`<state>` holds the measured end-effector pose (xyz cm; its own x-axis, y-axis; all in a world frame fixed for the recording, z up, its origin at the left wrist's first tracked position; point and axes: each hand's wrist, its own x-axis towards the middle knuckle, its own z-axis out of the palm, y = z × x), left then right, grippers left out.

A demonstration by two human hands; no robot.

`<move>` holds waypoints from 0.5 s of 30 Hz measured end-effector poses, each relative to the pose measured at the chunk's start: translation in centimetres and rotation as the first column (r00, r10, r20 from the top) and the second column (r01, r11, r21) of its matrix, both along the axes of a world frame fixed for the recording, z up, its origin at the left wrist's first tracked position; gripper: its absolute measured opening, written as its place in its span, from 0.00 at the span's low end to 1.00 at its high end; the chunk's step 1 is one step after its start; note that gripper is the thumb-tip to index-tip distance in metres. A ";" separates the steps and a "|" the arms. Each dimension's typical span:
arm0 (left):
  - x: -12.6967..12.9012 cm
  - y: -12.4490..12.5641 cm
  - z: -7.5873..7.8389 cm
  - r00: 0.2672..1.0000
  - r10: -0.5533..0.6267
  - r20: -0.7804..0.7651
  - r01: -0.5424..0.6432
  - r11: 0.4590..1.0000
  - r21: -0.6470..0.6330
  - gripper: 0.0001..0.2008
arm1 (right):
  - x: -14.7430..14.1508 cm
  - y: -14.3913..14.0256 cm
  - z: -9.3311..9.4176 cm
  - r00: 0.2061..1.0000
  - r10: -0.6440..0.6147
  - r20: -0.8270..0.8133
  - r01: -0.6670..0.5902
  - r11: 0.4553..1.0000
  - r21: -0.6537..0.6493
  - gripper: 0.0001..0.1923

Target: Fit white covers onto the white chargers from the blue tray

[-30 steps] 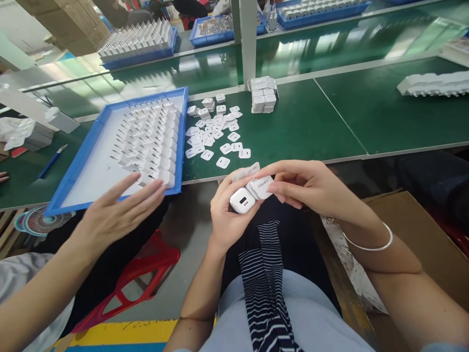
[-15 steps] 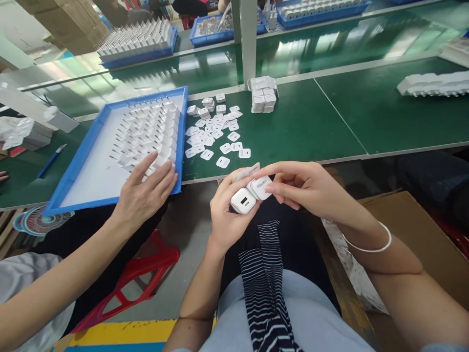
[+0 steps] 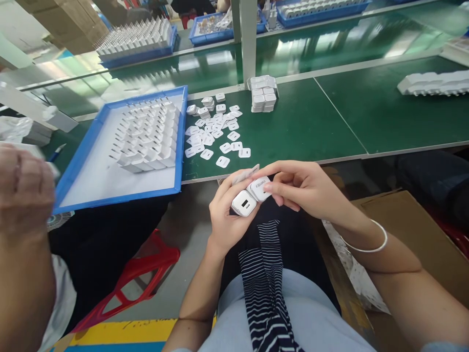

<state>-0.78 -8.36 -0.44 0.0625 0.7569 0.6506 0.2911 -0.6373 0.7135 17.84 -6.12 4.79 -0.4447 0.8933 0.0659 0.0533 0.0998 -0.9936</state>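
My left hand [image 3: 225, 215] grips a small white charger block [image 3: 244, 203] over my lap, its port face toward me. My right hand [image 3: 304, 188] pinches a white printed label [image 3: 259, 188] against the side of that block, with a strip of backing paper [image 3: 246, 174] sticking up behind it. Both hands meet just below the bench's front edge. A co-worker's hand [image 3: 24, 190], blurred, is raised at the far left, away from the blue tray [image 3: 88, 146] of white chargers.
Loose white labels [image 3: 216, 132] lie scattered on the green bench [image 3: 311, 122] beside the blue tray. A stack of white chargers [image 3: 263, 94] stands by a metal post [image 3: 248, 39]. More blue trays sit behind. A cardboard box [image 3: 421, 234] is at my right, a red stool [image 3: 135, 278] below.
The co-worker's hand, resting on the chargers in the blue tray half a second ago, has pulled back to the far left. My hands have barely moved; my right fingers shifted slightly on the label.
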 end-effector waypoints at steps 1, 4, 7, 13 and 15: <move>0.0 0.0 0.0 1.000 -0.004 -0.004 0.004 1.000 0.015 0.22 | 0.0 0.0 0.1 1.000 0.002 0.000 -0.002 1.000 0.001 0.10; 0.0 0.0 0.0 1.000 -0.011 0.004 0.011 1.000 0.027 0.22 | 0.1 0.1 0.3 0.999 0.032 0.013 -0.032 0.999 0.006 0.10; 0.0 0.0 0.0 1.000 -0.017 0.015 0.017 1.000 0.007 0.22 | 0.3 0.3 0.5 0.997 0.080 0.018 -0.080 0.997 0.001 0.10; -0.2 0.1 0.1 1.000 -0.027 0.014 0.027 1.000 -0.008 0.24 | 0.6 0.5 0.4 0.995 0.095 0.037 -0.095 0.995 0.008 0.10; -0.1 0.1 0.0 0.999 -0.032 0.018 0.032 0.999 -0.016 0.24 | 0.7 0.5 0.4 0.994 0.099 0.053 -0.100 0.995 0.011 0.10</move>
<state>-0.93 -8.26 -0.42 0.0758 0.7651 0.6394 0.2581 -0.6344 0.7286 18.53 -5.64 5.22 -0.5348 0.8433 0.0523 0.0945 0.1212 -0.9881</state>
